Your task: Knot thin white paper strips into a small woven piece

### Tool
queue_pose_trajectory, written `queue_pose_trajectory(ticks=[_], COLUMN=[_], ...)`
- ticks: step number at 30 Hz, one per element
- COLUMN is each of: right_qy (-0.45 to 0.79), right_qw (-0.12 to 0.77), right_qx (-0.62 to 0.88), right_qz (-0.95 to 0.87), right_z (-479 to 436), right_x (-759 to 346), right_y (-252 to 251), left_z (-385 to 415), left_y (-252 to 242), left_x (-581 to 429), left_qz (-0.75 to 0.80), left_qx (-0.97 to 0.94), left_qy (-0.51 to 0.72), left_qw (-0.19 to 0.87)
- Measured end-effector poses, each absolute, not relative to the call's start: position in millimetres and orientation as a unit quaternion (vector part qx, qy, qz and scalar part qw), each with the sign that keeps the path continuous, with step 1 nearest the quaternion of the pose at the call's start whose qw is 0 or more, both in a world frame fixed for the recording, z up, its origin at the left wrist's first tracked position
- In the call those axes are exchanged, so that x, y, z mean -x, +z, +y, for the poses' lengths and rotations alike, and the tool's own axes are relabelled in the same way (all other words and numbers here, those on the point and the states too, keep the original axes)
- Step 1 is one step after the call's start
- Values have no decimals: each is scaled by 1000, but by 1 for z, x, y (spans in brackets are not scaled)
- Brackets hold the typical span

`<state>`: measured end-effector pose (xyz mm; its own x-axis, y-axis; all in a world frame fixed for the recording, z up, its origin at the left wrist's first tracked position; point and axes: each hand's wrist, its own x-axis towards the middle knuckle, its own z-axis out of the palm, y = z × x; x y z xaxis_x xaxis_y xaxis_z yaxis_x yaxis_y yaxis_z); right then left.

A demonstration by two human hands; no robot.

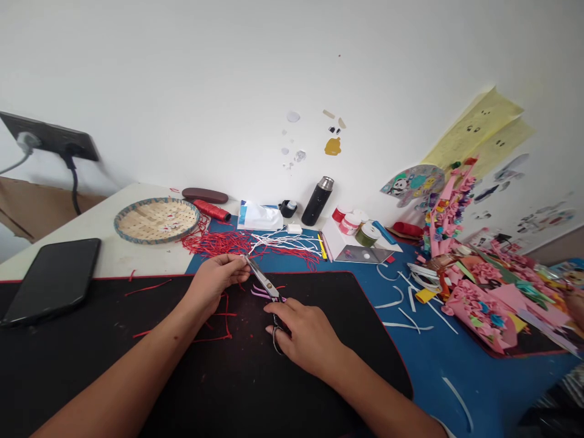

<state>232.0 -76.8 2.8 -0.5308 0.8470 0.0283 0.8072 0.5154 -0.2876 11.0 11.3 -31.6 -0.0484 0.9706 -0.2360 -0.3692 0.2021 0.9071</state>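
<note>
- Left hand (214, 283): raised over the black desk mat (91, 371), thumb and fingers pressed together at the scissors' tip; what they pinch is too small to tell.
- Right hand (305, 336): curled, gripping the finger loops.
- Steel scissors (263, 281): held above the mat, long axis slanting, blades pointing away and left, over purple paper strips (264, 294).
</note>
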Motion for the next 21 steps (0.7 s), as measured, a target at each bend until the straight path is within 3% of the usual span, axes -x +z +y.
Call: queue_pose_trajectory(ticks=[9,16,21], right_qy=[138,204,176], right_qw=[91,189,164], right_qx=[466,500,535], right_qz=[-869,-820,-810], right_z=[-79,-75,-58], right_x=[-229,-238,-259], right_y=[-1,-1,12], left_z=[11,9,8], left_y=[-31,-28,-24], left_x=[-10,-11,-12], left_qz=[473,474,471], left_qx=[-320,-316,-323], left_qy=[545,543,543], left_qw=[613,616,616])
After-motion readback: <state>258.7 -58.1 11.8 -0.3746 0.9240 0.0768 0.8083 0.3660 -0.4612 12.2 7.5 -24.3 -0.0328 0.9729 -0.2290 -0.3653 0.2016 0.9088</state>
